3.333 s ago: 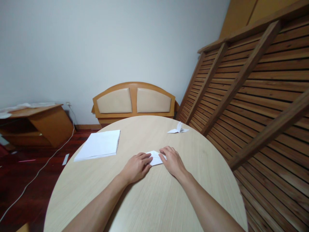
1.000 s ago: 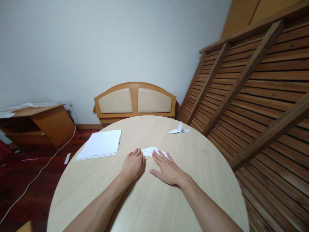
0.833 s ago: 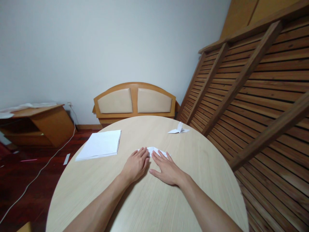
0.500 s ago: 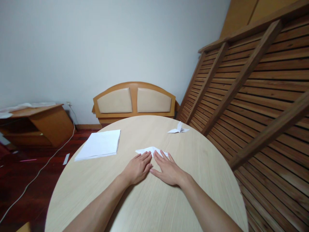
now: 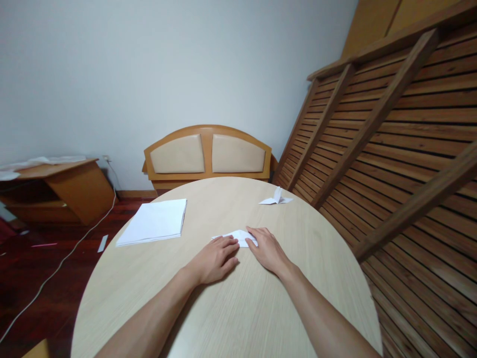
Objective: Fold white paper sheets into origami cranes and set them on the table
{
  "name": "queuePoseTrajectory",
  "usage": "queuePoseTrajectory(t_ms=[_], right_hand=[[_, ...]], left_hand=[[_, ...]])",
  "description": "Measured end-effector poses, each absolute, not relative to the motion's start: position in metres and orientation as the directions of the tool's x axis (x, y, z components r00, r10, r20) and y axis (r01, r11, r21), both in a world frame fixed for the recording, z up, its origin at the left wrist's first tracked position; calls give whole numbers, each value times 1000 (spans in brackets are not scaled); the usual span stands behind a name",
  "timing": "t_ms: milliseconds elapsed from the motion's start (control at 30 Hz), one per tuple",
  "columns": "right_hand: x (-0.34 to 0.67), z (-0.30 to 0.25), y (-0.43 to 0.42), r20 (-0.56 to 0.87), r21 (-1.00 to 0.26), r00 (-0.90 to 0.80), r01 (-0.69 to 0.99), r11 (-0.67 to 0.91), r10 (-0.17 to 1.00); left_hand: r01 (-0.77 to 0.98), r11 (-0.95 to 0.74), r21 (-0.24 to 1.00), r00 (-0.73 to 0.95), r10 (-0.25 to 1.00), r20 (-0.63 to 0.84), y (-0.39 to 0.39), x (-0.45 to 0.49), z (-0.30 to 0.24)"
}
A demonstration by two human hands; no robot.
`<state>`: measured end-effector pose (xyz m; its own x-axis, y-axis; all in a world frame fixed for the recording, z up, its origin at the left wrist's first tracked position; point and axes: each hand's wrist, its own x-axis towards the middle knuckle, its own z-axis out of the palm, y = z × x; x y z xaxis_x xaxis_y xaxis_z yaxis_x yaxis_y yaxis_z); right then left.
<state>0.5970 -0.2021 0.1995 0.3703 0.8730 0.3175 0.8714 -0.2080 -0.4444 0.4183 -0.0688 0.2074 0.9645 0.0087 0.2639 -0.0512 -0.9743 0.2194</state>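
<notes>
A small white folded paper [image 5: 241, 235] lies on the round table in front of me. My left hand [image 5: 219, 256] rests palm down over its left part, fingers stretched out and lightly spread. At the right end, my right hand [image 5: 266, 249] is turned on its side, with the thumb on the near side and the forefinger on the far side of the paper. The paper's two ends are partly hidden under my hands. Farther back on the right stands a finished-looking white paper figure [image 5: 277, 197] with a raised middle and two flat wings.
A stack of white paper sheets [image 5: 154, 222] lies on the left of the round table [image 5: 238, 318]. Behind the table stands a padded headboard [image 5: 207, 154]. A slatted wooden frame [image 5: 391, 129] leans close along the right. A cable [image 5: 70, 259] runs across the floor on the left.
My right hand has gone from lying flat with spread fingers to gripping the paper's right end. My left hand stays on the paper, slightly shifted. More of the paper's middle shows.
</notes>
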Motion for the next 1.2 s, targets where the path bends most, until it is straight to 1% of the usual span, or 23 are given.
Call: queuePoseTrajectory(t_ms=[133,300,500,633,733,867,1000,1200], right_hand=[[601,186,-198,360,-530,333,842,-104,872],[602,182,-194,418,-558,283,830,-2,863],[600,185,-193,424,-564,267,825,22,865],[598,187,-194,411,-542,241,840,23,879],[595,190,-195,369,-502,209,865,4,906],[590,195,-200,260,-445,176,894,-44,950],[584,197,-203,138,-398,159,913,-92,978],[574,202,-204,13,-367,181,916,-163,983]], left_hand=[[-97,-963,253,957,-20,291,-71,419,208],[-119,-961,250,961,-49,271,-70,419,204],[-110,-964,240,960,-40,279,-72,418,209],[-89,-967,239,954,-14,300,-73,417,209],[-69,-974,217,959,-5,282,-71,417,205],[-46,-978,203,971,4,238,-67,419,197],[3,-979,204,976,48,214,-65,421,195],[75,-979,188,971,115,210,-67,422,196]])
